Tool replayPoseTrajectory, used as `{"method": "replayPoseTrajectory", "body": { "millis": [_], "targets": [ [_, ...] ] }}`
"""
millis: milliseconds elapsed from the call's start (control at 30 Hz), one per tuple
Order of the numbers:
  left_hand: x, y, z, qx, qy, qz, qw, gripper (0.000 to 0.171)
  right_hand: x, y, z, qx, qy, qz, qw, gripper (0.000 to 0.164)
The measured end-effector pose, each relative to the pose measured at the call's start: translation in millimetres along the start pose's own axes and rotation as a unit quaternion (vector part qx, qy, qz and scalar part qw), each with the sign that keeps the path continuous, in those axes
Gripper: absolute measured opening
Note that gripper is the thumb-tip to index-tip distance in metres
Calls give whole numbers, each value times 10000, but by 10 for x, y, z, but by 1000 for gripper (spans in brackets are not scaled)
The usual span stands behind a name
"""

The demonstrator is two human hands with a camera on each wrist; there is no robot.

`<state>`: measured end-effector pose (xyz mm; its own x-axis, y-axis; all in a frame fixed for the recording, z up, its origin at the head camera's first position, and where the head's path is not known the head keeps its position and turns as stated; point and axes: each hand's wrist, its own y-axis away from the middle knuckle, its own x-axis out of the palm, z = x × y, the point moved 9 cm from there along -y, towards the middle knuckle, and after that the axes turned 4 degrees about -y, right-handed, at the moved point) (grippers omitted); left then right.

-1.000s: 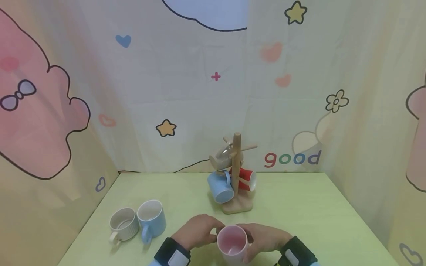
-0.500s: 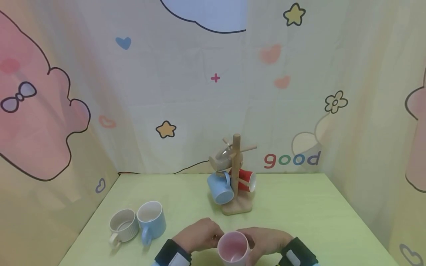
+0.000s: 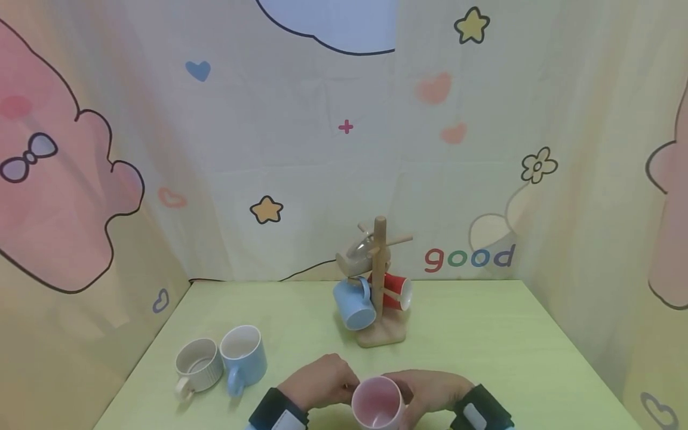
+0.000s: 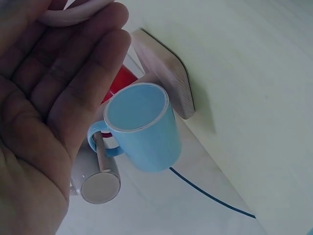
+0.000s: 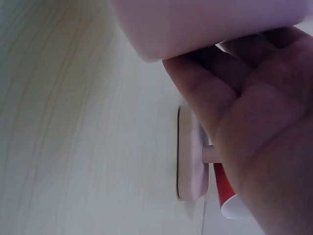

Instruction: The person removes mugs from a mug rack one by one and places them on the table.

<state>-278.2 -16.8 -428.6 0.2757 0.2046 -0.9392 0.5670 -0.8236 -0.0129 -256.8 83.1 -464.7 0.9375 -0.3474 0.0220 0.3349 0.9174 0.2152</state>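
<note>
The left hand (image 3: 322, 382) pinches the handle (image 4: 71, 17) of the pink cup (image 3: 378, 403) and the right hand (image 3: 430, 389) holds its side, so gripping softly and evenly should stop it slipping.

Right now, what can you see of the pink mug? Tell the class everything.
The pink mug has a deeper pink inside, a round pale rim, smooth plain walls like glazed ceramic, and a curved handle. Its mouth faces up and it looks empty. It is nearer the viewer than the wooden rack. The left hand pinches the handle; the right hand holds its side. Its base's contact with the table is unclear.
</note>
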Motion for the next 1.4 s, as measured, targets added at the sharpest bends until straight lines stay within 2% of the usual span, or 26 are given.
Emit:
{"method": "replayPoseTrajectory", "body": {
  "millis": [233,333,533,700,833,1000,1100,1167,1233,1400],
  "targets": [
    [-44,39,-25,132,184,-95,9997,7,-49,55,-25,-18,-64,-159,9999,62],
    [-58,58,-5,133,116,-174,9997,6,-98,75,-26,-121,-80,-321,9994,64],
    [-57,105,56,61,106,-390,9992,5,-108,82,-13,-309,-152,-389,9987,63],
    [-106,168,63,92,163,-675,9975,5,-120,89,36,-511,55,-605,9968,62],
    [-147,221,112,-135,289,-821,9961,5,-186,140,64,-513,158,-1264,9905,60],
    [-178,291,209,-470,294,-1149,9918,8,-261,221,107,-464,455,-2130,9749,56],
    [-204,350,253,-626,171,-1473,9870,7,-302,290,140,-443,846,-2637,9599,54],
    [-227,396,283,-734,115,-1720,9823,7,-339,367,160,-366,1250,-3084,9423,54],
    [-250,442,320,-895,94,-1963,9764,10,-384,474,168,-169,1684,-3650,9155,55],
    [-322,564,417,-1481,-36,-2502,9568,22,-482,715,122,632,2495,-4907,8324,58]
  ]
}}
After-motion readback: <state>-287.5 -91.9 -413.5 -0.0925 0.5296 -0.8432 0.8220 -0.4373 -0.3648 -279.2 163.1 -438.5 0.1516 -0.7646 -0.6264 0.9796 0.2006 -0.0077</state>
